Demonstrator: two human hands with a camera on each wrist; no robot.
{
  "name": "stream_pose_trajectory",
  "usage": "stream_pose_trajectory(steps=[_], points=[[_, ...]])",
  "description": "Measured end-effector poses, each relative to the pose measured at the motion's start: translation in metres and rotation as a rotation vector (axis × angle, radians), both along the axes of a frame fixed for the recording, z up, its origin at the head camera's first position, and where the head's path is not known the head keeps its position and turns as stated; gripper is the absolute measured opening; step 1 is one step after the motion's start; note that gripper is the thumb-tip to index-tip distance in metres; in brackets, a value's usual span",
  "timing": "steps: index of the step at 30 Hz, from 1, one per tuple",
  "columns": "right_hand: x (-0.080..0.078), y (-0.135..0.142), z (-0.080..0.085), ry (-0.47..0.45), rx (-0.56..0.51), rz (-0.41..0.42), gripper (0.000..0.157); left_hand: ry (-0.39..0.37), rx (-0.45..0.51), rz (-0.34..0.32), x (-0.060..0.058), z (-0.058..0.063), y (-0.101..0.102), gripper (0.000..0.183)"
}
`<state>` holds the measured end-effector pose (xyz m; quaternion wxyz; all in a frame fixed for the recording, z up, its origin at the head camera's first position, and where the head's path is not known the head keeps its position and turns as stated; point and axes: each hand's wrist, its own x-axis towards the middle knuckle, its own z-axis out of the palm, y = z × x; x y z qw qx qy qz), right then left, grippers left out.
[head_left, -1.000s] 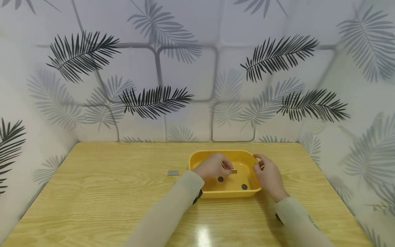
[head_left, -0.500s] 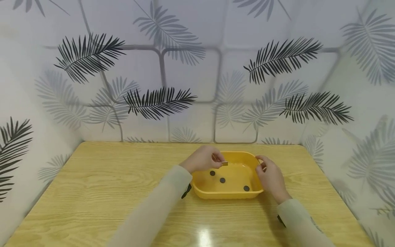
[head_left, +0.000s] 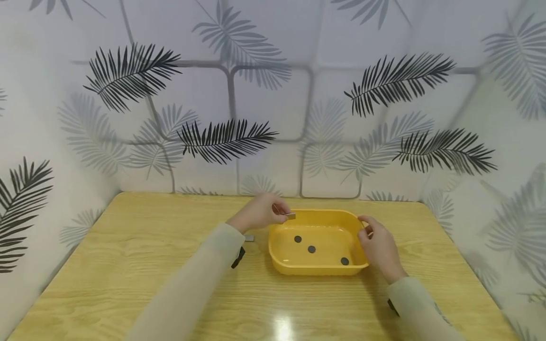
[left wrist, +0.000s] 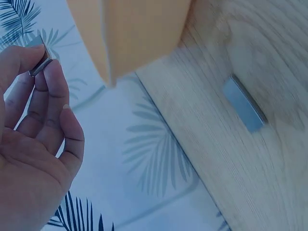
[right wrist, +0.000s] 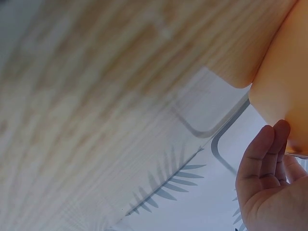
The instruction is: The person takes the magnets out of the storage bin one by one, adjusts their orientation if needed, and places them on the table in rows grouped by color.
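My left hand (head_left: 261, 211) pinches a small flat silver rectangular block (head_left: 290, 216) between thumb and fingertips. It hovers just over the left end of a yellow plastic basin (head_left: 317, 270). In the left wrist view the block (left wrist: 40, 65) shows a thin dark edge. A similar silver block (left wrist: 244, 103) lies on the table, partly covered by my left arm in the head view. On the basin's right rim, my right hand (head_left: 381, 246) grips the edge, fingers against the outer wall in the right wrist view. Three dark round discs (head_left: 312, 249) lie apart on the basin floor.
The basin stands on a wood-grain table (head_left: 128, 265), right of its middle. A leaf-patterned wall covering (head_left: 273, 94) rises behind the table and along both sides.
My left hand has moved left and up from inside the basin, still pinching the silver block. The leftmost disc has come into sight. My right hand stays on the rim; the view has shifted slightly.
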<state>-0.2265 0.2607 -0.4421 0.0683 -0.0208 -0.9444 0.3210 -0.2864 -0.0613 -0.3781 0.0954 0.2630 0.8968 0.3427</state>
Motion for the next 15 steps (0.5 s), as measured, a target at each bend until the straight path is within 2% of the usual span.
stream_pose_trajectory(steps=[5, 15], points=[[0.001, -0.001, 0.001, -0.002, 0.0, 0.001, 0.043, -0.006, 0.02, 0.019, 0.0, 0.0, -0.022, 0.012], [0.001, -0.001, 0.001, 0.012, 0.003, 0.013, 0.042, 0.01, -0.002, 0.069, 0.001, -0.001, -0.061, 0.014]])
